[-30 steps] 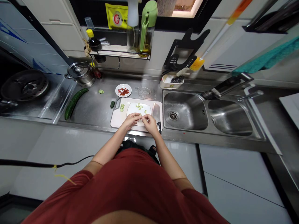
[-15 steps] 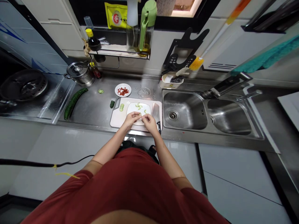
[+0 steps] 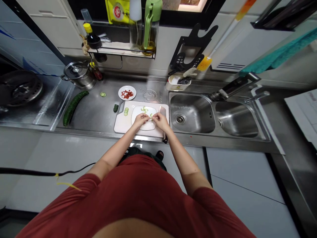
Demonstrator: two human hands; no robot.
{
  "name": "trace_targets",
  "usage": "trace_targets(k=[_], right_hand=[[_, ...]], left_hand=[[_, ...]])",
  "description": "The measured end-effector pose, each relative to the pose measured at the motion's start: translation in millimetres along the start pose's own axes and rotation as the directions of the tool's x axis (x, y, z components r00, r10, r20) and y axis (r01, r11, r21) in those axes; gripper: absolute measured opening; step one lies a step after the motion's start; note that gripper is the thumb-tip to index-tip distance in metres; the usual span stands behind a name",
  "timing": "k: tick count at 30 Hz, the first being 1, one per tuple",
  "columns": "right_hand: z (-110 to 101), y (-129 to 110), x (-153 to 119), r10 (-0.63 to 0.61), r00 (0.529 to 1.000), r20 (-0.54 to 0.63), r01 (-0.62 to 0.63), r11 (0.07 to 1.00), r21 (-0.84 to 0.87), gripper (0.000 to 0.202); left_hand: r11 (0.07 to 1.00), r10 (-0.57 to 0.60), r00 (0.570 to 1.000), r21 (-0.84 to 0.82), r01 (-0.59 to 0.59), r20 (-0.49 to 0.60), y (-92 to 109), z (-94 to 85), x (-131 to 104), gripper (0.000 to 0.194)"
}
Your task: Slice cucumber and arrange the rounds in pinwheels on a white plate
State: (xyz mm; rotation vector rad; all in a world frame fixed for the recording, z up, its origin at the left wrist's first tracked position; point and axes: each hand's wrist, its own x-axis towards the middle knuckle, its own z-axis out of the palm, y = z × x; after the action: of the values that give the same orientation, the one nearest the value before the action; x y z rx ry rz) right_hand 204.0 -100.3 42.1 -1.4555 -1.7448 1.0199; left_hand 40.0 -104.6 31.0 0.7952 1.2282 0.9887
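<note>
My left hand [image 3: 141, 119] and my right hand [image 3: 160, 121] meet over the front part of a white square plate [image 3: 135, 112]. Fingers of both hands are pinched around a small green cucumber slice [image 3: 151, 118]. Several pale green slices [image 3: 144, 109] lie at the back of the plate, which rests on a white cutting board [image 3: 120, 125]. A row of round slices [image 3: 126, 111] sits on the board's left part. The knife [image 3: 165, 137] lies at the board's right side, partly behind my right hand.
A cucumber stub [image 3: 115, 108] is left of the board. Behind it stands a round plate [image 3: 127, 98] of red pieces. A whole cucumber [image 3: 74, 107] and lidded pot [image 3: 80, 77] are farther left; a double sink [image 3: 193, 130] is right.
The view has shifted slightly. My hands have moved a little toward the back right of the plate, with a slice still between the fingers. The knife handle now points more toward the counter's front edge.
</note>
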Motion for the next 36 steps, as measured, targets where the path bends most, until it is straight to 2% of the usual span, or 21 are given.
trace_targets(k=[5,9,13,19,27,33,36], right_hand=[[-10,7,16,-0.009,0.996,0.087,0.020,0.992,-0.127,0.015],[-13,12,26,0.018,0.989,0.147,0.021,0.966,-0.256,0.016],[-10,19,34,0.077,0.980,0.186,0.000,0.924,-0.381,0.015],[-3,23,40,0.121,0.974,0.192,-0.003,0.852,-0.524,0.017],[5,23,41,0.161,0.969,0.186,-0.003,0.765,-0.644,0.020],[7,20,40,0.168,0.968,0.188,0.000,0.746,-0.666,0.022],[7,18,39,0.169,0.970,0.177,-0.012,0.757,-0.653,0.019]], left_hand=[[0.995,0.075,0.997,0.064,-0.075,0.002,-12,4.3,20,0.034],[0.965,0.107,0.994,0.245,-0.098,-0.022,-18,4.3,33,0.030],[0.874,0.143,0.986,0.477,-0.087,-0.084,-24,3.2,42,0.024],[0.701,0.198,0.979,0.705,-0.110,-0.043,-23,5.0,47,0.018],[0.547,0.214,0.977,0.826,-0.134,0.017,-13,8.8,40,0.015],[0.454,0.244,0.968,0.875,-0.170,0.062,-12,9.7,37,0.017],[0.409,0.309,0.945,0.883,-0.232,0.106,-15,7.9,35,0.016]])
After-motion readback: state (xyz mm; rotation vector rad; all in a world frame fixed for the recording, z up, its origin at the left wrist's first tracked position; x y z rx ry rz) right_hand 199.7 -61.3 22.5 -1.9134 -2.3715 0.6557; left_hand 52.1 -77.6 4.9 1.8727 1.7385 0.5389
